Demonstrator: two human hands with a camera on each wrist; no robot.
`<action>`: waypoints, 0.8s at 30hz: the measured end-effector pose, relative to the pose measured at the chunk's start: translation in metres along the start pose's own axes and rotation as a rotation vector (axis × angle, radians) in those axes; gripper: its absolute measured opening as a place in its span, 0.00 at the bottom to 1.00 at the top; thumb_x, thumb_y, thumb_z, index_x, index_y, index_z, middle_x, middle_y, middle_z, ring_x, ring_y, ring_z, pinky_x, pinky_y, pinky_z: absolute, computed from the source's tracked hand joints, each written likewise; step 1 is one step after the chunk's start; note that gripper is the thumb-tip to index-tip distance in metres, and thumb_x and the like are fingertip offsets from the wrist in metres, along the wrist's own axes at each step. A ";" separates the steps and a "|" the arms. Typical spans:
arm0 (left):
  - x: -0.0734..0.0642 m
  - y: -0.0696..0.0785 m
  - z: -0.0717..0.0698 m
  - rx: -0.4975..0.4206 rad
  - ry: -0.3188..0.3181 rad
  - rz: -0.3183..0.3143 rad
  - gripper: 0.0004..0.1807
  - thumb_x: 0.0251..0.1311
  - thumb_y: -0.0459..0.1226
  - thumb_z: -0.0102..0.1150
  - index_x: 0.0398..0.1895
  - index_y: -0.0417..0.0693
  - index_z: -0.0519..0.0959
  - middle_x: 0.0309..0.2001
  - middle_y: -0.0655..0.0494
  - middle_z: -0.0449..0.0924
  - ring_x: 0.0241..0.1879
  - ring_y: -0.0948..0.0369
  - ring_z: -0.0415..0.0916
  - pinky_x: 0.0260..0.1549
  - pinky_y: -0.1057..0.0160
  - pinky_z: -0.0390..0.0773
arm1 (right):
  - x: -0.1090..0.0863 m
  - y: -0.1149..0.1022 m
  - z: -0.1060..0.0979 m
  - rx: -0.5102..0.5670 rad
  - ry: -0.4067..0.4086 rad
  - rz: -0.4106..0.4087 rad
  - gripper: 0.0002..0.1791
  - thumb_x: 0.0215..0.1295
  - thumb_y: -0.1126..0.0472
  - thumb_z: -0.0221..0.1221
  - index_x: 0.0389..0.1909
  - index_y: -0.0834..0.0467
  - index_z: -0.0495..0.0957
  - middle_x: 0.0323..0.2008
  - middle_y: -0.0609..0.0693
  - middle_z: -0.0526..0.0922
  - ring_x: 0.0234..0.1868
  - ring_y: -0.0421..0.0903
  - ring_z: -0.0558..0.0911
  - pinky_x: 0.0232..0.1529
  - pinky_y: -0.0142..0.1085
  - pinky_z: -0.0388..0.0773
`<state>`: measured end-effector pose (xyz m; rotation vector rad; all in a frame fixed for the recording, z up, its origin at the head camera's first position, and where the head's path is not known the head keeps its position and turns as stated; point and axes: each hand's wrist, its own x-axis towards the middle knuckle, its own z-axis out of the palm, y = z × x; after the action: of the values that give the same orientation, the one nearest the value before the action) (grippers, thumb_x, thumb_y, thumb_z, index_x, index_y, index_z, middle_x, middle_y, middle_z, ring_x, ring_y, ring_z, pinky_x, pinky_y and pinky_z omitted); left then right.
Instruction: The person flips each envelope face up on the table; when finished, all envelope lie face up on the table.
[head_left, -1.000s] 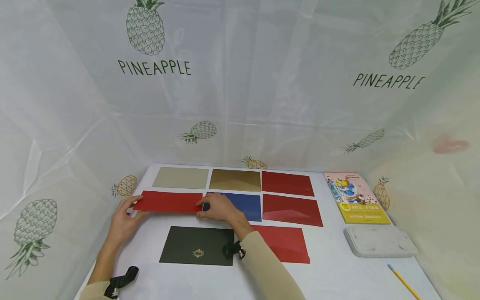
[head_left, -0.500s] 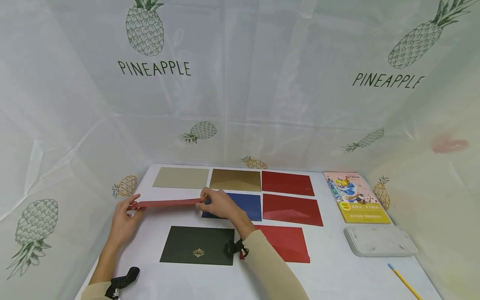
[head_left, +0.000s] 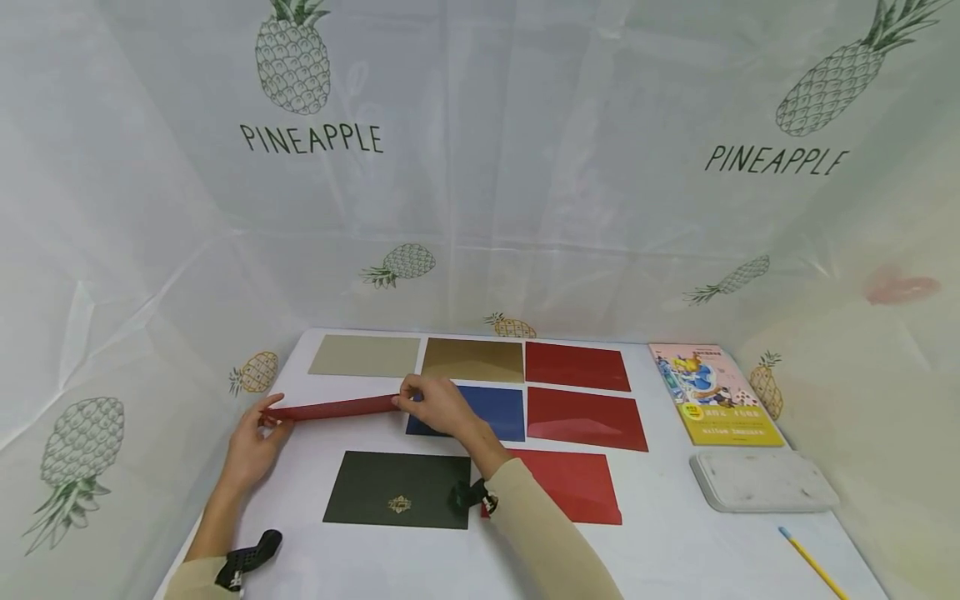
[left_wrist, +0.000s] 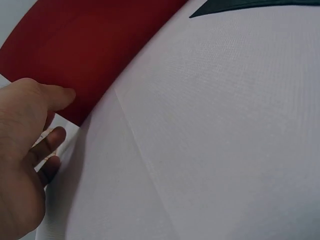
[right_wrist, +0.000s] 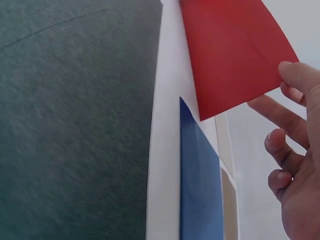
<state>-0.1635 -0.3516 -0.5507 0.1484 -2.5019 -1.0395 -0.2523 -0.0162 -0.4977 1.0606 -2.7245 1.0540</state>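
A red envelope (head_left: 333,409) is stretched between both hands, tipped so that the head view catches only a thin strip of it. At its left end, my left hand (head_left: 253,446) pinches the short edge, thumb on the red face (left_wrist: 95,50) in the left wrist view. My right hand (head_left: 442,410) pinches the other end between thumb and index finger, the remaining fingers loosely bent below. In the right wrist view the envelope's red face (right_wrist: 235,55) bows slightly. Partly behind the right hand lies a blue envelope (head_left: 491,410). A dark green envelope (head_left: 397,492) with a gold emblem lies nearer.
Pale beige (head_left: 363,356) and gold envelopes (head_left: 472,360) lie along the back, beside a red one (head_left: 577,367). Two more red envelopes (head_left: 585,418) lie in front of that. At right are a picture book (head_left: 716,396), a pale case (head_left: 763,482) and a pencil (head_left: 813,564).
The red envelope has tilted from showing its broad face to nearly edge-on in the head view. Its right end has risen slightly, with both hands still pinching it.
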 end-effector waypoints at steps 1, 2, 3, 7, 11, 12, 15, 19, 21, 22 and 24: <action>0.001 0.000 0.001 0.008 0.001 0.002 0.28 0.64 0.30 0.64 0.67 0.41 0.72 0.42 0.42 0.75 0.39 0.60 0.67 0.37 0.64 0.63 | 0.000 0.000 0.001 0.002 0.001 0.008 0.08 0.70 0.44 0.61 0.36 0.43 0.80 0.30 0.33 0.80 0.27 0.34 0.73 0.28 0.28 0.69; 0.001 -0.001 0.001 0.016 0.003 0.006 0.28 0.63 0.30 0.64 0.67 0.41 0.71 0.42 0.41 0.75 0.39 0.59 0.67 0.37 0.64 0.63 | 0.000 0.000 0.002 0.009 0.001 0.015 0.08 0.70 0.44 0.61 0.36 0.43 0.79 0.30 0.33 0.80 0.26 0.34 0.73 0.27 0.28 0.68; 0.002 -0.001 0.002 0.022 0.007 0.009 0.28 0.63 0.29 0.65 0.67 0.40 0.72 0.42 0.41 0.76 0.39 0.58 0.67 0.36 0.64 0.63 | 0.000 0.000 0.003 0.018 0.000 0.025 0.08 0.70 0.44 0.61 0.36 0.43 0.80 0.30 0.32 0.80 0.26 0.34 0.73 0.27 0.28 0.69; 0.003 -0.003 0.002 0.016 0.027 0.012 0.28 0.61 0.28 0.66 0.65 0.38 0.73 0.39 0.42 0.75 0.36 0.61 0.66 0.35 0.67 0.63 | -0.002 -0.001 0.005 0.073 -0.015 0.048 0.07 0.69 0.45 0.62 0.37 0.43 0.80 0.34 0.33 0.82 0.28 0.33 0.75 0.28 0.27 0.71; 0.006 -0.008 0.002 0.012 0.033 0.018 0.27 0.60 0.28 0.66 0.64 0.36 0.73 0.37 0.43 0.75 0.35 0.65 0.66 0.34 0.70 0.64 | -0.002 -0.001 0.007 0.128 -0.040 0.051 0.05 0.70 0.48 0.62 0.41 0.43 0.82 0.42 0.36 0.86 0.30 0.35 0.76 0.29 0.28 0.72; 0.007 -0.009 0.001 0.012 0.028 0.016 0.27 0.61 0.28 0.66 0.64 0.36 0.73 0.37 0.44 0.75 0.35 0.64 0.66 0.35 0.70 0.64 | -0.002 -0.001 0.007 0.140 -0.045 0.051 0.05 0.70 0.49 0.62 0.42 0.43 0.82 0.43 0.37 0.86 0.29 0.36 0.76 0.29 0.28 0.72; 0.009 -0.012 0.001 0.015 -0.009 -0.004 0.23 0.64 0.30 0.64 0.60 0.34 0.72 0.38 0.43 0.73 0.37 0.60 0.66 0.36 0.65 0.64 | -0.002 0.001 0.009 0.159 -0.060 0.055 0.07 0.71 0.50 0.62 0.45 0.44 0.83 0.44 0.37 0.86 0.28 0.37 0.75 0.27 0.29 0.71; 0.012 -0.014 0.002 0.011 -0.043 -0.043 0.19 0.67 0.32 0.61 0.57 0.35 0.70 0.39 0.43 0.72 0.40 0.55 0.66 0.36 0.60 0.65 | -0.002 0.002 0.011 0.181 -0.075 0.051 0.14 0.71 0.51 0.61 0.53 0.49 0.83 0.45 0.38 0.84 0.26 0.38 0.74 0.25 0.30 0.71; 0.013 -0.015 0.003 0.010 -0.042 -0.056 0.22 0.67 0.33 0.61 0.61 0.35 0.69 0.40 0.43 0.72 0.41 0.55 0.66 0.37 0.62 0.66 | -0.002 0.003 0.012 0.182 -0.080 0.042 0.16 0.71 0.51 0.61 0.56 0.49 0.82 0.47 0.38 0.83 0.27 0.38 0.74 0.27 0.31 0.73; 0.014 -0.015 0.003 0.008 -0.038 -0.055 0.25 0.67 0.33 0.61 0.64 0.35 0.68 0.40 0.42 0.73 0.41 0.54 0.67 0.36 0.64 0.67 | -0.002 0.004 0.013 0.181 -0.083 0.036 0.16 0.71 0.52 0.61 0.57 0.49 0.81 0.48 0.39 0.83 0.28 0.39 0.75 0.28 0.31 0.74; 0.015 -0.016 0.005 0.010 -0.034 -0.057 0.29 0.67 0.34 0.62 0.69 0.36 0.66 0.41 0.42 0.75 0.41 0.55 0.69 0.35 0.70 0.67 | -0.002 0.005 0.014 0.171 -0.091 0.031 0.17 0.71 0.53 0.61 0.59 0.48 0.79 0.51 0.39 0.82 0.35 0.39 0.78 0.36 0.31 0.77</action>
<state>-0.1803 -0.3642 -0.5597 0.2073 -2.5475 -1.0607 -0.2510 -0.0211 -0.5118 1.1181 -2.7706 1.2952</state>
